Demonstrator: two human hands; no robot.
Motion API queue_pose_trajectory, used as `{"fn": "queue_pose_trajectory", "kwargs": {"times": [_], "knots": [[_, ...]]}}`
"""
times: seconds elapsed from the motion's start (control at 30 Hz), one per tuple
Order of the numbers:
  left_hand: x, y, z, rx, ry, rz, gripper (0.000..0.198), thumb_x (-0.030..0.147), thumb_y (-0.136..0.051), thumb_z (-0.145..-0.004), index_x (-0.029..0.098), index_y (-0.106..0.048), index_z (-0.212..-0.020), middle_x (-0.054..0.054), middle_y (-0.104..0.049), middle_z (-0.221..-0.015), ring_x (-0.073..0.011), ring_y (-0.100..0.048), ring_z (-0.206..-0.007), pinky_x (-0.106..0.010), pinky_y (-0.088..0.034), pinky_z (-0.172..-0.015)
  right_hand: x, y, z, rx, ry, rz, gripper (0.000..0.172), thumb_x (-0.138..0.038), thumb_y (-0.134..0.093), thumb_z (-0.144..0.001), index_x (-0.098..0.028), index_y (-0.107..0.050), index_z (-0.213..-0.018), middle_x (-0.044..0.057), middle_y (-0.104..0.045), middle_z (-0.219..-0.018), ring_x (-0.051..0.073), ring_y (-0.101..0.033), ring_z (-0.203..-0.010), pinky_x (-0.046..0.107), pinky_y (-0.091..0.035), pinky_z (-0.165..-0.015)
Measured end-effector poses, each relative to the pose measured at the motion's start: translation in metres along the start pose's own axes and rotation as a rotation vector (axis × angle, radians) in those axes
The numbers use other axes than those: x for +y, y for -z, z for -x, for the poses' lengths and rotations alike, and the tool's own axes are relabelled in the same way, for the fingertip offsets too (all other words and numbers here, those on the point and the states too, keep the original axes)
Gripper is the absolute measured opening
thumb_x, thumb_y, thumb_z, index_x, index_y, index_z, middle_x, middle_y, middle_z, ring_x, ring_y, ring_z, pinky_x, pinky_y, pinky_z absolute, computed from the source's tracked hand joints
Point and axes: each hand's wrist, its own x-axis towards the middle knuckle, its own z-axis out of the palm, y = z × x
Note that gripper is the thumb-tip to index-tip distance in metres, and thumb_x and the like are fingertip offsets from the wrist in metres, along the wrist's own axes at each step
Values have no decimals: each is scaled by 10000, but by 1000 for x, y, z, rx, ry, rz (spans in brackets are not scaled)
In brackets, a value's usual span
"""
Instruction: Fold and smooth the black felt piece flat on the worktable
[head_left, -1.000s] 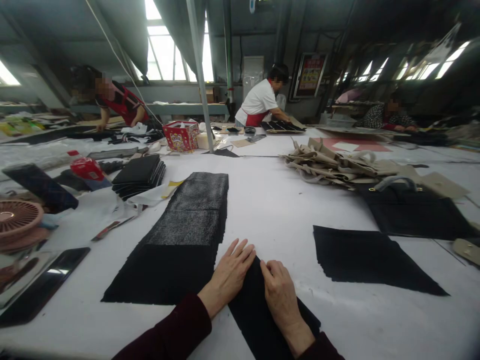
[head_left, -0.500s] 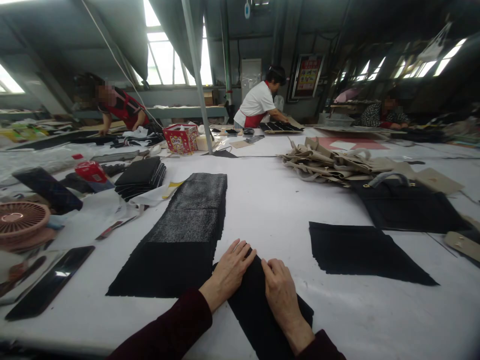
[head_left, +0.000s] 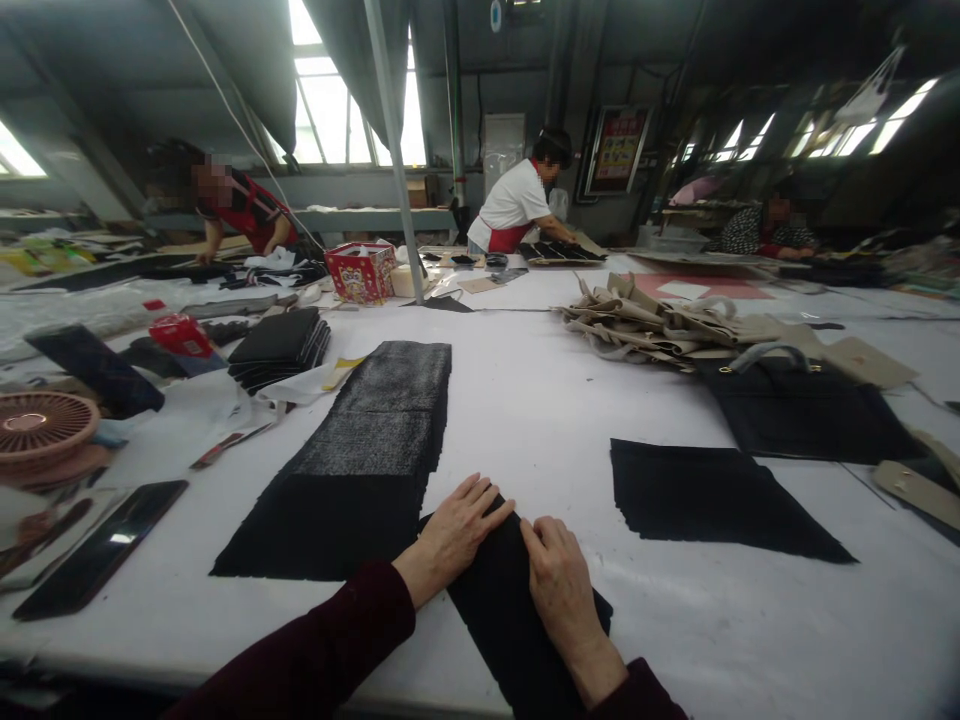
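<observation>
My left hand [head_left: 454,530] lies flat, fingers stretched out, on the left edge of a narrow black fabric piece [head_left: 504,620] at the near edge of the white table [head_left: 540,400]. My right hand [head_left: 559,585] rests on the same piece just to the right, fingers together and pressed down. To the left, touching that piece, is a long strip of overlapping black fabric pieces [head_left: 367,450]. Another black fabric piece [head_left: 712,500] lies apart to the right.
A phone [head_left: 101,548] and a pink fan [head_left: 37,430] sit at the left. A stack of black panels [head_left: 281,345], a red box [head_left: 361,272], beige bag parts [head_left: 660,325] and a black bag [head_left: 806,415] lie farther back. Three other people work at far tables.
The view has shifted slightly; both hands stay pressed on the narrow black piece, which has slid a little toward me.
</observation>
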Motion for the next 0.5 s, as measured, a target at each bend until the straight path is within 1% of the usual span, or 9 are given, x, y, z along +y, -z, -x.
{"fn": "queue_pose_trajectory", "kwargs": {"times": [0.13, 0.2, 0.3, 0.37, 0.43, 0.5], "knots": [[1, 2, 0, 23, -12, -12, 488, 168, -502, -938, 213, -431, -1418, -84, -516, -1342, -266, -416, -1315, -427, -207, -1172, 3, 3, 5, -1, 11, 11, 283, -27, -442, -924, -133, -602, -1132, 69, -536, -890, 221, -502, -840, 356, -427, -769], [2, 4, -2, 31, -29, -12, 449, 163, -477, -952, 206, -448, -1399, -73, -514, -1356, -250, -418, -1307, -424, -200, -1174, 5, 5, 8, -1, 18, 14, 283, -24, -449, -918, -128, -601, -1133, 72, -538, -891, 222, -503, -842, 356, -426, -767], [3, 6, -5, 22, -61, -17, 407, 151, -438, -970, 165, -464, -1377, -78, -558, -1296, -222, -456, -1254, -402, -217, -1166, 8, 8, 13, -6, 29, 12, 299, -16, -463, -905, -127, -596, -1148, 74, -541, -900, 223, -506, -852, 351, -427, -762], [4, 7, -6, 14, -75, -18, 412, 149, -442, -965, 134, -461, -1377, -93, -579, -1253, -219, -471, -1230, -387, -233, -1157, 10, 10, 16, -12, 34, 13, 318, -6, -456, -898, -130, -590, -1158, 75, -541, -904, 224, -506, -854, 349, -428, -751], [5, 8, -7, 7, -83, -18, 435, 140, -463, -949, 112, -451, -1384, -110, -576, -1253, -224, -472, -1230, -380, -239, -1152, 11, 13, 20, -17, 39, 16, 327, -3, -448, -896, -132, -585, -1163, 74, -540, -902, 226, -506, -853, 352, -428, -745], [6, 8, -6, 3, -90, -17, 465, 125, -473, -939, 123, -432, -1402, -110, -572, -1251, -224, -478, -1226, -380, -242, -1149, 13, 17, 23, -21, 44, 19, 326, -4, -446, -896, -132, -583, -1163, 72, -538, -895, 227, -506, -848, 359, -428, -741]]}}
